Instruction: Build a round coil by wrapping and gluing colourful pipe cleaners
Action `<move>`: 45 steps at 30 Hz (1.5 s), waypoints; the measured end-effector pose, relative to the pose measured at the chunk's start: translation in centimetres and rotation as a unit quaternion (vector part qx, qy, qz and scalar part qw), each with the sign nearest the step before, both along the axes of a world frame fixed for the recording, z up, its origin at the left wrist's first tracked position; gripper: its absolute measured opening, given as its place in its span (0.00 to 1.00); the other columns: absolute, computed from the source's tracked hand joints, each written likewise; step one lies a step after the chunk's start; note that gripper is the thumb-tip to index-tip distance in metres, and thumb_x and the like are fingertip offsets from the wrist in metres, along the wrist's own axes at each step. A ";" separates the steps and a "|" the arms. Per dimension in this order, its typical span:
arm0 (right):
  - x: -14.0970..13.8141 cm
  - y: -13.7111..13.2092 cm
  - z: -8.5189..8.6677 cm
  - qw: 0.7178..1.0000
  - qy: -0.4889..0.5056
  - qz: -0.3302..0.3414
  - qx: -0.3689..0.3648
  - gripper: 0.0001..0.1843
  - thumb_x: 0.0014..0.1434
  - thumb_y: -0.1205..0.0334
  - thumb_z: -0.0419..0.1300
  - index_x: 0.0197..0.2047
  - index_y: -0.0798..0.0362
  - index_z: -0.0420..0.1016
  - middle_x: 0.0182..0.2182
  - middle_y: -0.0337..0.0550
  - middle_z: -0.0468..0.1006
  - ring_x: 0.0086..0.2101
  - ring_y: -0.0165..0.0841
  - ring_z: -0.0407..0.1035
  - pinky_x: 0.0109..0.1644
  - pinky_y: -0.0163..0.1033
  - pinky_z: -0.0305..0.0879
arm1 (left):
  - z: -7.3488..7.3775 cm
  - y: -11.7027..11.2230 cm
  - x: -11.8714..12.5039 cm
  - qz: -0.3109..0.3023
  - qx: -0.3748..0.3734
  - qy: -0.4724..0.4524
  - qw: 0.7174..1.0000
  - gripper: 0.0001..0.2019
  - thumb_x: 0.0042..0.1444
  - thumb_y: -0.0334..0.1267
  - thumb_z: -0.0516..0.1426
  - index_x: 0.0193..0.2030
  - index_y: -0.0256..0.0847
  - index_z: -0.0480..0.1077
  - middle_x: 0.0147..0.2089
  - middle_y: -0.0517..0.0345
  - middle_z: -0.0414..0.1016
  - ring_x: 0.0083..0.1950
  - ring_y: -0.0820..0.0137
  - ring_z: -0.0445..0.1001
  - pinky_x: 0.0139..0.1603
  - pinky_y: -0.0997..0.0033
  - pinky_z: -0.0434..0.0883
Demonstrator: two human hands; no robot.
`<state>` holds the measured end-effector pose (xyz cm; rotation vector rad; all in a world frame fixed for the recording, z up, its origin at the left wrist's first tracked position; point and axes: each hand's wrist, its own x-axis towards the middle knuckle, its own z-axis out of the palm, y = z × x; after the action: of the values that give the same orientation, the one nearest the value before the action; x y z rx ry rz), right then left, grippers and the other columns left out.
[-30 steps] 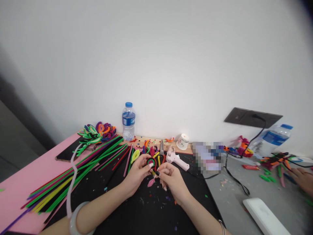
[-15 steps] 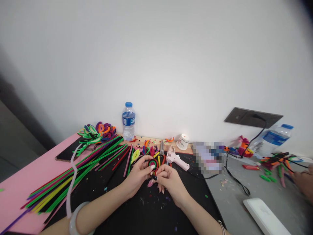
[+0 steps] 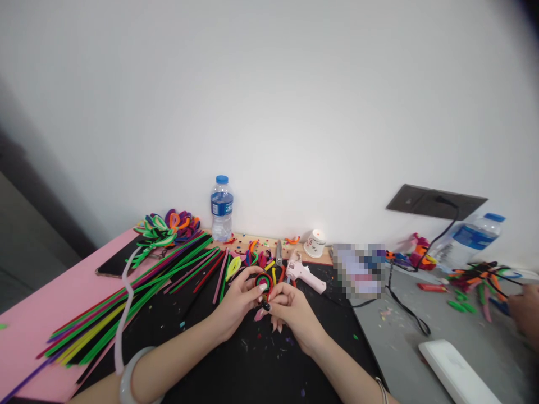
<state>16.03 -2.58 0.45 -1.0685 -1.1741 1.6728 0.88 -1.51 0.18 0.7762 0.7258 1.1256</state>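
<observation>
Over the black mat point(image 3: 219, 359), both my hands meet on a small looped pipe-cleaner piece point(image 3: 264, 279) in red, green and black. My left hand point(image 3: 236, 300) pinches its left side, thumb on top. Fingers of my right hand point(image 3: 292, 308) are closed on its lower stem, where a pink bit point(image 3: 260, 313) hangs down. A pink glue gun point(image 3: 304, 274) lies just behind my right hand, and scissors point(image 3: 278, 253) lie beyond the piece.
Long coloured pipe cleaners point(image 3: 138, 292) fan across the mat and pink board point(image 3: 37, 303) at left, with finished flowers point(image 3: 166, 227) behind. A water bottle point(image 3: 221, 209) and a small white cup point(image 3: 314, 243) stand by the wall. Another person's hand point(image 3: 524, 314) works at far right.
My right hand has closed in against the looped piece and my left hand. The other person's hand at far right has drawn back toward the frame edge.
</observation>
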 end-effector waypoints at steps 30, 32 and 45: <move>0.1 0.1 -0.1 0.999 0.023 -0.022 -0.026 0.14 0.43 0.57 0.70 0.26 0.55 0.70 0.16 0.34 0.75 0.12 0.22 0.60 0.16 0.27 0.54 | -0.4 -0.3 0.1 -0.047 -0.025 -0.052 0.997 0.18 0.50 0.35 0.63 0.47 0.45 0.65 0.21 0.69 0.64 0.22 0.76 0.64 0.24 0.75 0.63; 0.0 0.1 -0.1 0.999 0.023 -0.020 -0.025 0.15 0.43 0.57 0.70 0.26 0.55 0.69 0.17 0.34 0.75 0.12 0.21 0.60 0.16 0.27 0.54 | -0.4 -0.3 0.1 -0.048 -0.033 -0.053 0.997 0.18 0.50 0.35 0.64 0.46 0.45 0.65 0.22 0.69 0.64 0.21 0.78 0.63 0.24 0.76 0.63; 0.0 0.2 -0.3 0.998 0.051 -0.021 0.013 0.20 0.42 0.64 0.72 0.32 0.52 0.64 0.18 0.27 0.70 0.14 0.20 0.58 0.14 0.25 0.50 | -0.4 -0.4 0.1 -0.074 -0.070 -0.067 0.993 0.17 0.48 0.34 0.65 0.45 0.45 0.69 0.26 0.67 0.66 0.21 0.83 0.58 0.24 0.78 0.56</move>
<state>16.03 -2.41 0.10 -0.9740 -1.0991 1.6551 1.01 -1.92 -0.23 0.6184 0.6180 0.9720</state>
